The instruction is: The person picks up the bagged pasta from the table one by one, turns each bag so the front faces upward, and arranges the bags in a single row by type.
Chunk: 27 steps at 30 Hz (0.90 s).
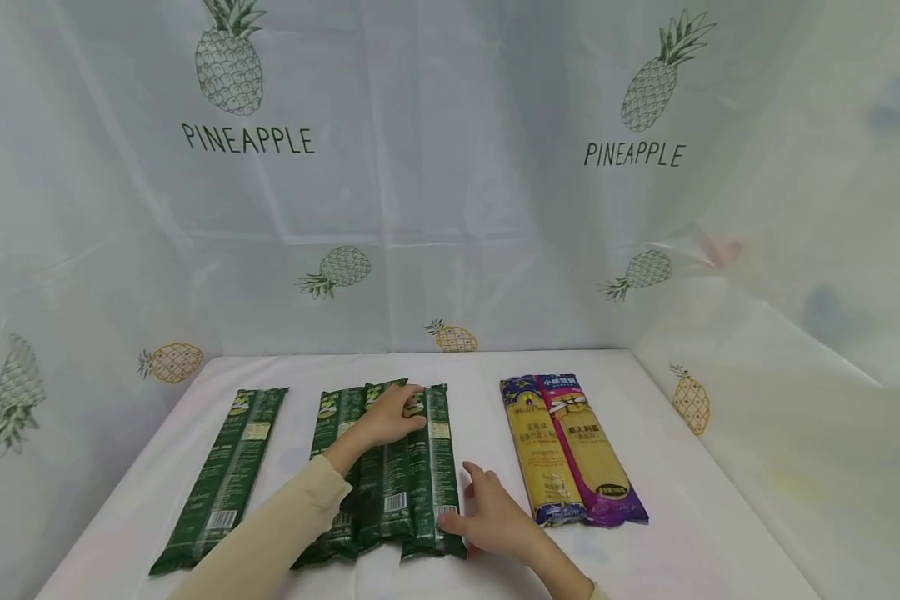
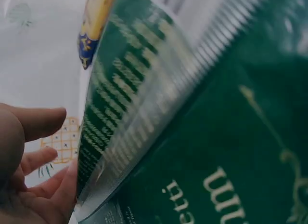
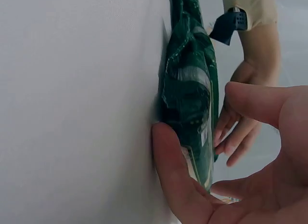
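Observation:
Three green pasta packets lie side by side at the middle of the table, the middle one [image 1: 386, 487] overlapping its neighbours. My left hand [image 1: 390, 417] reaches over them, its fingers at the top end of the rightmost green packet [image 1: 437, 462]. In the left wrist view, its thumb and fingers stand apart beside a green packet [image 2: 216, 137]. My right hand [image 1: 498, 517] is at that rightmost packet's lower right side, thumb near its edge. Seen from the right wrist, the thumb and fingers spread around the end of a green packet [image 3: 187, 98], not visibly gripping it.
Another green packet [image 1: 228, 475] lies apart on the left. Right of my hands, a yellow-and-blue pasta packet [image 1: 540, 450] touches a purple-and-yellow one [image 1: 592, 450]. A pineapple-print sheet [image 1: 450, 192] hangs behind the white table [image 1: 690, 517] and at its sides.

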Each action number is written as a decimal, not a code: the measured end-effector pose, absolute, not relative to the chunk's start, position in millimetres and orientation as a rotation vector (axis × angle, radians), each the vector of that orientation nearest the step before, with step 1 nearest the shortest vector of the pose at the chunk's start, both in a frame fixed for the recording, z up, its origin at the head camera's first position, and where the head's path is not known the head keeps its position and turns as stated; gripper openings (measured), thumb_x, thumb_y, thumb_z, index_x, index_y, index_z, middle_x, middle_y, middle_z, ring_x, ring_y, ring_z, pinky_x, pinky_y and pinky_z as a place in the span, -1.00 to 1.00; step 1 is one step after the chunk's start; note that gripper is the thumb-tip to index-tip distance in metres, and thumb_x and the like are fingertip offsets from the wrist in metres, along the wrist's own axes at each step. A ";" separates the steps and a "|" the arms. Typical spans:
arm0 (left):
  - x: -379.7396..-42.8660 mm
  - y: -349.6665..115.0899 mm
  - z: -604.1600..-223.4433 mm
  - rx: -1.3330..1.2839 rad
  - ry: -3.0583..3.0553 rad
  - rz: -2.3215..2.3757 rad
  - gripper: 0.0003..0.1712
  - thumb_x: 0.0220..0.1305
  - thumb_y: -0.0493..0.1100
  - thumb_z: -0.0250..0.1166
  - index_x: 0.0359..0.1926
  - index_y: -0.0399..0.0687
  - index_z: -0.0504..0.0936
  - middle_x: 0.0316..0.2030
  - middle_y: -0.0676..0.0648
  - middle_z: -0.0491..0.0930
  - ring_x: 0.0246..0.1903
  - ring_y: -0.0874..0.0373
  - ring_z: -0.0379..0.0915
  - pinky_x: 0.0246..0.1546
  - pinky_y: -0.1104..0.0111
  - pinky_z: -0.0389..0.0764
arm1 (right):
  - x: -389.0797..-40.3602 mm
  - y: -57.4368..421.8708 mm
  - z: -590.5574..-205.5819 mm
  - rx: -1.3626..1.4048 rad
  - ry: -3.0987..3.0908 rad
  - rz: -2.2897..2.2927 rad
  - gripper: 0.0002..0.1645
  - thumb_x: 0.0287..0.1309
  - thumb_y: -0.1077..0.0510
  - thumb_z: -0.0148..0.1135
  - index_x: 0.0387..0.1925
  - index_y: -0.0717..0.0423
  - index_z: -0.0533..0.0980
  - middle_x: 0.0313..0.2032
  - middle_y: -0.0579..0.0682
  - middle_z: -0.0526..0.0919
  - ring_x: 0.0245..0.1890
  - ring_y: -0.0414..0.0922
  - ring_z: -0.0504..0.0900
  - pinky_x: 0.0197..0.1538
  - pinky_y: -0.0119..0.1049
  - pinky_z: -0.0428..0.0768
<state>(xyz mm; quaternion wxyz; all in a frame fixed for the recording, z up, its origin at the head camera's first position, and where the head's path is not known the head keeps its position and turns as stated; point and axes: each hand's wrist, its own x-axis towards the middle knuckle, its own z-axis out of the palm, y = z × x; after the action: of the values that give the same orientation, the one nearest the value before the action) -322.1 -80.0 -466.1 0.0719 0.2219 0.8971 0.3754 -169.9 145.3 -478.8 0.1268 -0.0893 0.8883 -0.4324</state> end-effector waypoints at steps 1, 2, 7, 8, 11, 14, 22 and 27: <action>-322.5 -81.0 -467.7 0.654 2.710 1.109 -0.32 0.53 -0.15 0.34 0.56 -0.17 0.37 0.27 -0.35 0.43 -0.04 -0.01 0.53 -0.04 0.01 0.60 | -170.4 143.3 -479.7 -0.276 2.591 -1.249 0.22 0.25 -0.20 0.51 0.60 0.39 0.11 0.04 0.18 0.51 -0.03 0.03 0.56 0.11 0.25 0.57; -322.9 -81.6 -468.7 0.642 2.731 1.088 -0.31 0.53 -0.14 0.35 0.55 -0.17 0.38 0.27 -0.34 0.44 -0.04 -0.01 0.54 -0.04 0.01 0.61 | -170.8 141.5 -480.4 -0.291 2.592 -1.248 0.23 0.24 -0.19 0.52 0.60 0.40 0.11 0.03 0.19 0.50 -0.03 0.04 0.56 0.10 0.24 0.58; -325.4 -80.8 -468.7 0.587 2.831 0.937 -0.28 0.51 -0.09 0.37 0.56 -0.19 0.37 0.36 -0.39 0.42 0.13 -0.24 0.54 0.05 -0.14 0.59 | -172.5 132.9 -483.3 -0.324 2.606 -1.218 0.31 0.16 -0.18 0.60 0.62 0.39 0.08 0.02 0.21 0.44 -0.10 0.01 0.53 -0.03 0.14 0.61; -325.9 -79.9 -468.2 0.575 2.844 0.898 -0.26 0.50 -0.08 0.37 0.56 -0.20 0.36 0.40 -0.41 0.39 0.22 -0.31 0.50 0.12 -0.20 0.56 | -172.9 131.4 -483.7 -0.320 2.614 -1.203 0.34 0.14 -0.19 0.62 0.62 0.38 0.08 0.03 0.21 0.43 -0.11 0.01 0.53 -0.06 0.12 0.61; -327.3 -75.9 -465.8 0.545 2.872 0.782 -0.21 0.49 -0.04 0.38 0.57 -0.26 0.33 0.49 -0.48 0.27 0.44 -0.44 0.27 0.30 -0.30 0.42 | -174.0 128.9 -484.1 -0.301 2.645 -1.150 0.38 0.08 -0.20 0.66 0.63 0.35 0.09 0.11 0.26 0.43 -0.04 0.06 0.57 -0.01 0.15 0.63; -329.8 -71.2 -463.6 0.517 2.869 0.682 -0.17 0.50 0.00 0.37 0.58 -0.30 0.31 0.52 -0.49 0.23 0.49 -0.44 0.20 0.34 -0.28 0.40 | -176.2 129.6 -483.9 -0.302 2.652 -1.137 0.35 0.07 -0.16 0.68 0.63 0.33 0.11 0.17 0.30 0.45 0.04 0.11 0.58 0.08 0.20 0.62; -334.4 -54.5 -460.6 0.484 2.836 0.582 -0.20 0.55 0.09 0.29 0.59 -0.23 0.32 0.53 -0.48 0.23 0.52 -0.47 0.12 0.38 -0.26 0.37 | -180.4 142.5 -485.5 -0.325 2.578 -1.257 0.22 0.13 0.02 0.66 0.63 0.26 0.15 0.14 0.19 0.54 0.09 0.08 0.55 0.12 0.20 0.58; -332.7 -43.7 -460.8 0.492 2.882 0.499 -0.18 0.58 0.21 0.20 0.57 -0.27 0.35 0.47 -0.42 0.38 0.53 -0.47 0.10 0.45 -0.25 0.27 | -178.9 144.1 -484.6 -0.352 2.563 -1.289 0.18 0.17 0.08 0.62 0.64 0.23 0.15 0.08 0.16 0.52 -0.08 0.01 0.51 -0.01 0.07 0.56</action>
<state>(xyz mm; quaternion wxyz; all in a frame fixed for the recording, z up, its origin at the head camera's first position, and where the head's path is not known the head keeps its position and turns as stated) -332.7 -43.7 -460.8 0.0875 0.1654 0.9680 0.1675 -178.9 144.1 -484.6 0.1255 -0.1210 0.8798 -0.4423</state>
